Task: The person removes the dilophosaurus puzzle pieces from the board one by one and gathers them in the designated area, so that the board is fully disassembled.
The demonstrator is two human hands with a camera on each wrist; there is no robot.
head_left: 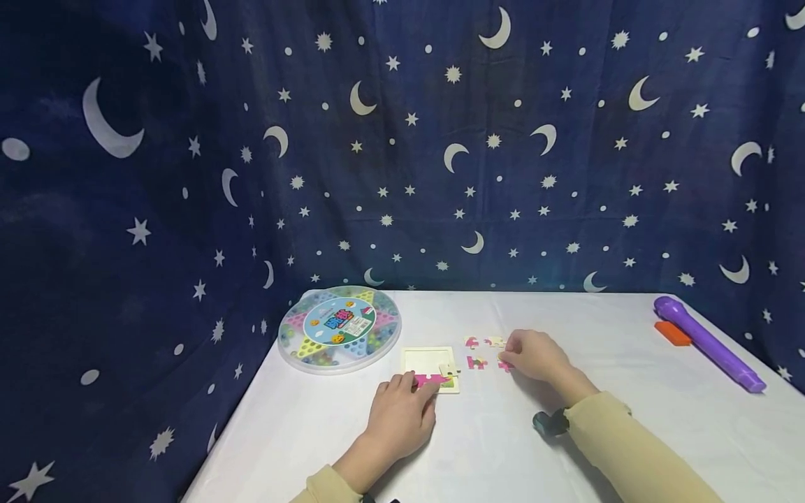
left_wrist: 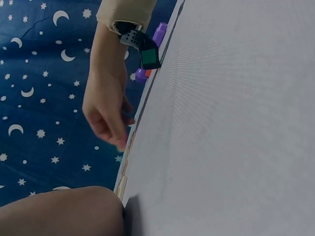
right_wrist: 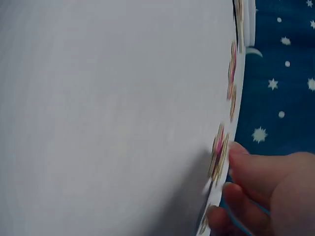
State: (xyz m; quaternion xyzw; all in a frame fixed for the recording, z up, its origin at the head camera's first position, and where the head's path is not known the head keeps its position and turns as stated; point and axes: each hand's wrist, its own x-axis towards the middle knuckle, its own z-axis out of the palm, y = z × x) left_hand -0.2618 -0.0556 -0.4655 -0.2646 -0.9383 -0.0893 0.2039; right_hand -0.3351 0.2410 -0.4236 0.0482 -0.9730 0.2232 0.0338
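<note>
A small cream puzzle frame point(head_left: 430, 348) lies on the table, with pink puzzle pieces point(head_left: 428, 379) along its near side. One pale puzzle piece point(head_left: 447, 369) sits over the frame's right side. My left hand point(head_left: 402, 416) rests at the near left edge of the frame, its relaxed fingers touching the pink pieces. To the right, my right hand point(head_left: 534, 356) pinches at a pink puzzle piece point(head_left: 505, 365) with its fingertips, which partly hide it. Beside it lie a pink-and-green piece point(head_left: 476, 362), a pink-and-white piece point(head_left: 471, 342) and a pale piece point(head_left: 495, 341).
Behind the frame on the left lies a round, clear-lidded board game point(head_left: 339, 330) with coloured marbles. At the far right are a purple tube point(head_left: 711, 346) and an orange block point(head_left: 672, 333). A dark starry curtain point(head_left: 440, 140) hangs along the back and left of the white table point(head_left: 490, 447).
</note>
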